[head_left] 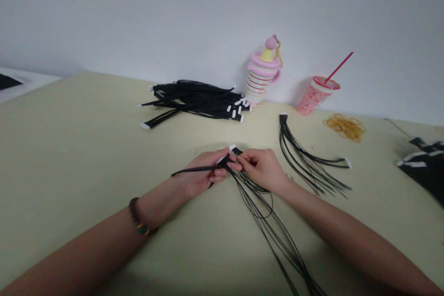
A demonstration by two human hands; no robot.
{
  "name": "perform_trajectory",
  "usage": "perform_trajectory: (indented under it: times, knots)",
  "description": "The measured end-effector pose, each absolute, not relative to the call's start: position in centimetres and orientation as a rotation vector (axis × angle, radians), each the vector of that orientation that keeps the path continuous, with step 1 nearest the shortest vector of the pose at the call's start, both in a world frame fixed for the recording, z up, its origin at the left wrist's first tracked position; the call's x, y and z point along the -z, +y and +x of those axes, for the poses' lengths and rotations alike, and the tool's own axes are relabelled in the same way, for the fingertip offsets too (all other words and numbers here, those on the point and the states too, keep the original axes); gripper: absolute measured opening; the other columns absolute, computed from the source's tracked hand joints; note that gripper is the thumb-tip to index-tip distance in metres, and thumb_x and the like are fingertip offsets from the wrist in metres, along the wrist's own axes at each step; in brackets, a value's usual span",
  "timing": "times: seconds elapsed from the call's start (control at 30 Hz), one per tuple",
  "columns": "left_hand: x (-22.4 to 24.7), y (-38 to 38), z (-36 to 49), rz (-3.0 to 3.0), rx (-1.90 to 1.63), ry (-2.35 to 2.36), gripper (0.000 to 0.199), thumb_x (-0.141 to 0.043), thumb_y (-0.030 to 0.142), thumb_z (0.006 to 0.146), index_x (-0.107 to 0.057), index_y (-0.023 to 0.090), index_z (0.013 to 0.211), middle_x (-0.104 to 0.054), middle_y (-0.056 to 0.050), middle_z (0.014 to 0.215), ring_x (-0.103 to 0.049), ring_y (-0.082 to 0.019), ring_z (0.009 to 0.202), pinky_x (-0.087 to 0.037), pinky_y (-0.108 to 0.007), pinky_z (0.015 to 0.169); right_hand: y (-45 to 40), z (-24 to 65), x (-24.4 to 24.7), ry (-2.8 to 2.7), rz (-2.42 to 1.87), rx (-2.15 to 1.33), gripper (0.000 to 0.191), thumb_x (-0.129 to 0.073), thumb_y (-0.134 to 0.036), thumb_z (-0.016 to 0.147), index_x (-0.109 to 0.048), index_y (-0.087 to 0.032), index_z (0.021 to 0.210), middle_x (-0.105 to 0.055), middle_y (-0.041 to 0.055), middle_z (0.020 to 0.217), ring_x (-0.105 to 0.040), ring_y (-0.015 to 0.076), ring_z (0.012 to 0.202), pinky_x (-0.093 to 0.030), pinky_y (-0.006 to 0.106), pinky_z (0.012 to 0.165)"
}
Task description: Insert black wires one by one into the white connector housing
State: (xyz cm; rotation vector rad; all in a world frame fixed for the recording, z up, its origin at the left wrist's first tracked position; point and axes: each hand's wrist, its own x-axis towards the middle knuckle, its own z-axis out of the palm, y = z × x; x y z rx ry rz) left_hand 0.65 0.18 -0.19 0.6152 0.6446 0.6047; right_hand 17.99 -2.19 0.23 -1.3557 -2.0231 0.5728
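Observation:
My left hand [204,173] is closed on a bundle of thin black cables [274,226] near its white connectors [233,148]. Beside it, the thumb and fingers of my right hand [260,166] pinch at the same cables, just right of the connectors. From between the hands the long cables hang down and to the right, past the near edge of the view. A few shorter cable ends lie leftward across my left palm. Exactly which strands the right fingertips grip is too small to tell.
Behind the hands lies a pile of black cables [197,99]. Further right are a pink striped cup [258,78], a pink tumbler [314,97] with a straw, a loose cable bundle [298,148], yellow rubber bands [344,127] and more black cables [426,166] at the table's right edge.

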Motion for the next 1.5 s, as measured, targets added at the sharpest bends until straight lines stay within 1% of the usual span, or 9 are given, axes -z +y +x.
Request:
perform_trajectory:
  times: [0.47,0.6,0.73,1.07,1.2,1.27,1.3,1.4,1.5]
  knots:
    - [0.3,0.2,0.8,0.711,-0.547,0.623,0.024,-0.051,0.029,0.085,-0.059,0.007,0.084,-0.056,-0.012,0.080,-0.031,-0.001,0.042,-0.018,-0.012,0.036,-2.3,17.7,-0.7,-2.037,-1.370,-0.590,0.019,-0.049,-0.016,0.081,-0.062,-0.013,0.067,-0.055,-0.0020,0.055,-0.044,0.0071,0.047,-0.026,0.018,0.046]
    - [0.2,0.1,0.8,0.751,-0.539,0.630,0.026,-0.052,0.032,0.085,-0.058,0.008,0.083,-0.056,-0.011,0.078,-0.031,-0.001,0.042,-0.017,-0.012,0.037,-2.6,17.6,-1.1,-2.070,-1.348,-0.516,0.020,-0.048,-0.015,0.082,-0.057,-0.013,0.064,-0.052,-0.0022,0.054,-0.041,0.0069,0.046,-0.025,0.018,0.046]
    - [0.1,0.0,0.8,0.763,-0.540,0.639,0.025,-0.053,0.033,0.084,-0.058,0.008,0.082,-0.055,-0.010,0.075,-0.030,-0.001,0.042,-0.016,-0.013,0.037,-2.8,17.6,-1.2,-2.106,-1.344,-0.469,0.019,-0.047,-0.016,0.083,-0.057,-0.014,0.067,-0.054,-0.0019,0.058,-0.042,0.0071,0.047,-0.026,0.018,0.047]
    - [0.0,-0.2,1.0,0.846,-0.546,0.692,0.024,-0.051,0.029,0.083,-0.055,0.006,0.081,-0.059,-0.017,0.073,-0.032,-0.004,0.041,-0.018,-0.016,0.037,-2.6,17.2,-0.5,-2.038,-1.346,-0.463,0.021,-0.046,-0.018,0.085,-0.058,-0.014,0.068,-0.053,-0.0022,0.057,-0.041,0.0068,0.046,-0.026,0.019,0.047]
    - [0.2,-0.2,1.3,0.850,-0.596,0.695,0.025,-0.051,0.031,0.084,-0.055,0.006,0.082,-0.060,-0.016,0.076,-0.032,-0.004,0.041,-0.017,-0.015,0.037,-1.9,17.9,-1.0,-1.985,-1.343,-0.667,0.018,-0.049,-0.019,0.082,-0.061,-0.013,0.070,-0.054,-0.0009,0.059,-0.043,0.0074,0.050,-0.027,0.019,0.048]
    - [0.1,-0.2,1.4,0.847,-0.663,0.706,0.025,-0.051,0.030,0.085,-0.054,0.006,0.082,-0.060,-0.018,0.080,-0.031,-0.003,0.041,-0.017,-0.015,0.037,-1.3,19.1,-1.9,-1.829,-1.352,-0.941,0.016,-0.052,-0.023,0.080,-0.061,-0.011,0.074,-0.051,-0.0004,0.057,-0.041,0.0079,0.050,-0.027,0.019,0.048]
    - [0.1,-0.2,1.4,0.834,-0.705,0.715,0.024,-0.050,0.030,0.085,-0.054,0.006,0.081,-0.061,-0.019,0.082,-0.030,-0.003,0.041,-0.018,-0.015,0.037,-1.1,19.9,-2.5,-1.706,-1.337,-1.121,0.016,-0.054,-0.025,0.079,-0.061,-0.011,0.077,-0.047,-0.0011,0.055,-0.039,0.0077,0.049,-0.027,0.019,0.047]
    - [-0.1,-0.1,1.2,0.821,-0.810,0.744,0.023,-0.049,0.028,0.086,-0.052,0.006,0.081,-0.061,-0.020,0.085,-0.030,-0.002,0.042,-0.018,-0.014,0.038,-0.6,22.7,-4.6,-1.255,-1.191,-1.658,0.024,-0.057,-0.031,0.078,-0.058,-0.010,0.090,-0.026,-0.0073,0.050,-0.028,0.0053,0.043,-0.022,0.018,0.043]
    - [-0.1,0.0,1.1,0.907,-0.816,0.746,0.025,-0.049,0.029,0.086,-0.053,0.005,0.081,-0.061,-0.021,0.086,-0.031,-0.003,0.042,-0.020,-0.014,0.037,-0.5,24.6,-5.6,-1.089,-1.080,-1.743,0.025,-0.062,-0.028,0.076,-0.055,-0.011,0.093,-0.019,-0.0083,0.054,-0.021,0.0033,0.043,-0.019,0.016,0.042]
